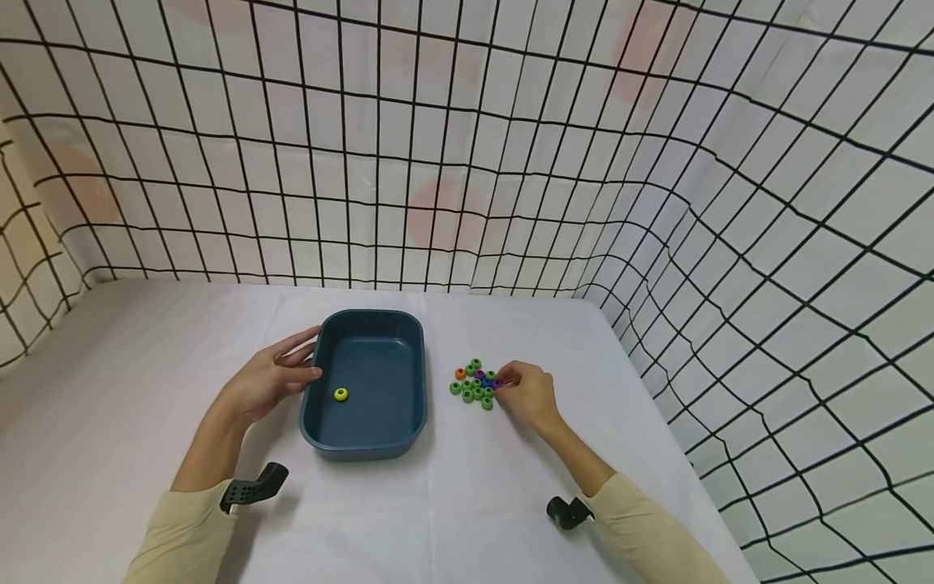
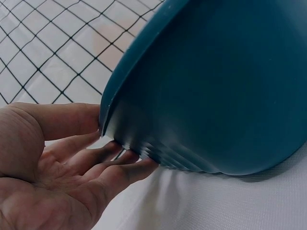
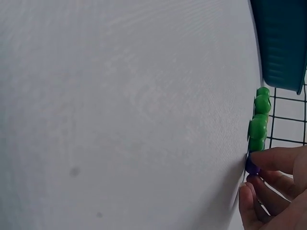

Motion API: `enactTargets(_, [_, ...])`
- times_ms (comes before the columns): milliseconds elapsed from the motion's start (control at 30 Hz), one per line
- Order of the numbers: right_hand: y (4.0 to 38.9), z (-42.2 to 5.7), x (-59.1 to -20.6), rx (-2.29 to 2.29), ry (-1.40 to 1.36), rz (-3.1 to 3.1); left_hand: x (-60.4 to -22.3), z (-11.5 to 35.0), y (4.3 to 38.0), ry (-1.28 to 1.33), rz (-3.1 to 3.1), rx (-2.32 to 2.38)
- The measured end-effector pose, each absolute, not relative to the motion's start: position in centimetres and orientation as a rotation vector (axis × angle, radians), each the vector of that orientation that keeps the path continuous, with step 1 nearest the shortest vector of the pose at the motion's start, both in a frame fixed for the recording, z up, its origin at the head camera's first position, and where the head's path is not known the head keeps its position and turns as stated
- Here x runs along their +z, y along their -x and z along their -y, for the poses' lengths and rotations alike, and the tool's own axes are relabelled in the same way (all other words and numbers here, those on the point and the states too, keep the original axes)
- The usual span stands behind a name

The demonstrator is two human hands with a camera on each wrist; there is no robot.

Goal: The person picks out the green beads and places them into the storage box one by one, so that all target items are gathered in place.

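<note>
A dark blue tray [image 1: 365, 450] stands on the white-covered table with one yellow bead [image 1: 340, 395] inside. My left hand [image 1: 273, 380] holds the tray's left side. In the left wrist view, its thumb [image 2: 72, 120] lies at the rim and the other fingers touch the ridged outer wall. To the tray's right lies a loose cluster of small beads, mostly green beads [image 1: 468, 397], with an orange bead [image 1: 460, 374] and some purple and blue ones. At the cluster's right edge my right hand [image 1: 529, 396] pinches a purple bead [image 3: 252, 166] between thumb and fingers, down at the tabletop.
Black netting [image 1: 452, 154] hangs in front of white sheeting behind the table and along both sides. The white tabletop [image 1: 438, 519] reaches toward me. A black wrist camera [image 1: 255, 487] sits on the left sleeve, another wrist camera [image 1: 567, 513] on the right.
</note>
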State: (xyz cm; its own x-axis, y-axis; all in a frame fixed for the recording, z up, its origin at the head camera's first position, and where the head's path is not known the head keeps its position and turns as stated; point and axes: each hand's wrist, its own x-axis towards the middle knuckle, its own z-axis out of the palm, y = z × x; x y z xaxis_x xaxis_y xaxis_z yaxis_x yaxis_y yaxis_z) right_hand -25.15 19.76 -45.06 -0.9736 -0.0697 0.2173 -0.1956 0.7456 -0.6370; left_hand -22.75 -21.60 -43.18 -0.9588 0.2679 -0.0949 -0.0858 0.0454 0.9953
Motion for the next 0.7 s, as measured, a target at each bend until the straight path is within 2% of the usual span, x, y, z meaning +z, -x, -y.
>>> enactTargets(700, [25.81, -19.87, -44.62, 1.024, -0.213, 2.720, -43.02, 21.52, 22.76, -0.167, -2.061, 2.000])
